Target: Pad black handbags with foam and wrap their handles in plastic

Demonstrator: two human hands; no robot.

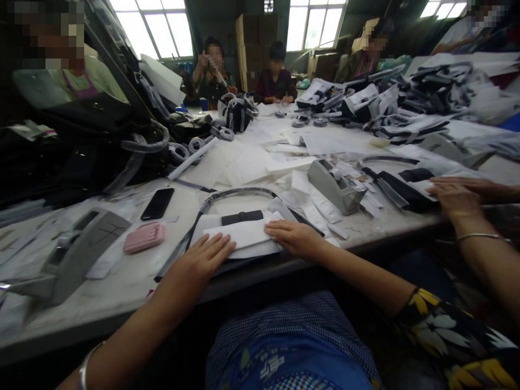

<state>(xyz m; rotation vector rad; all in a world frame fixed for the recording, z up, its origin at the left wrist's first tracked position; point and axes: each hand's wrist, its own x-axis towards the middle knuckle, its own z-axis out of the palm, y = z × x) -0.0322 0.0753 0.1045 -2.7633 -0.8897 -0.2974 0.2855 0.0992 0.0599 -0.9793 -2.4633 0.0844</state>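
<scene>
My left hand (203, 259) lies flat with fingers stretched out on a white sheet of wrapping paper (247, 237) at the table's front edge. My right hand (296, 236) rests flat on the same sheet's right side, fingers together and extended. The paper covers a flat dark item (242, 217) whose black band shows above it. A wrapped grey strap (239, 193) arcs around behind it. Neither hand grips anything.
A black phone (157, 203) and a pink case (144, 237) lie to the left, beside a grey tape dispenser (77, 254). Another tape dispenser (335, 186) stands at right. A co-worker's hands (457, 196) rest at right. Piles of black bags (81, 146) and other people surround the table.
</scene>
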